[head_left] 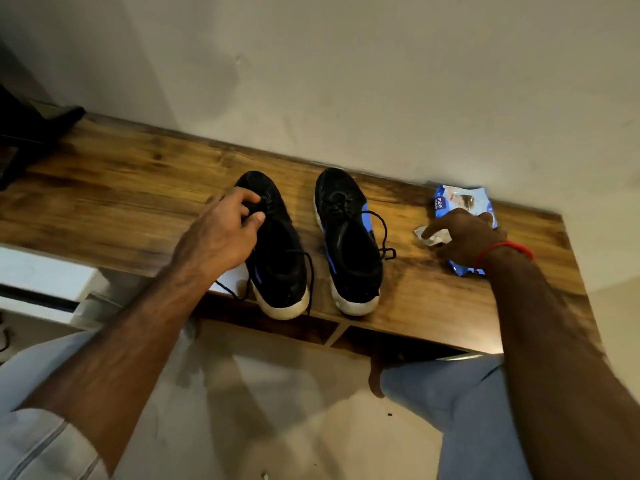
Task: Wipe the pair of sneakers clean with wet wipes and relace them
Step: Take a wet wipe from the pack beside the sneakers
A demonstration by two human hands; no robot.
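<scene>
At the far left a dark object [31,133] is sitting on the end of the wooden tabletop [121,188], too shadowed for me to make out. Below the table edge a white unit [45,282] is standing on the floor.

My left hand [221,233] is reaching over the left sneaker [277,247], and my fingers and thumb are curling in at its tongue and laces, pinching them near the top of the opening. The shoe is lying flat, toe toward the wall, its white heel hanging at the near edge of the table. Its black lace [235,289] is trailing loose off the heel side. A white sheet of paper [232,277] is peeking out from under that shoe, beside my wrist.

Just beside it, apart by a narrow strip of wood, the right sneaker [349,244] is lying parallel, black with blue side panels and a white sole, its laces looping out to the right on the table.

Further right, my right hand [464,237] is resting over the blue wet-wipe pack [460,199], which is lying near the wall at the table's right end. My fingers are curling down and pinching a white wipe [433,237] at the pack's left edge. A red thread [505,249] is circling that wrist.

Below, my knees in light jeans [450,386] are showing over the pale floor.
</scene>
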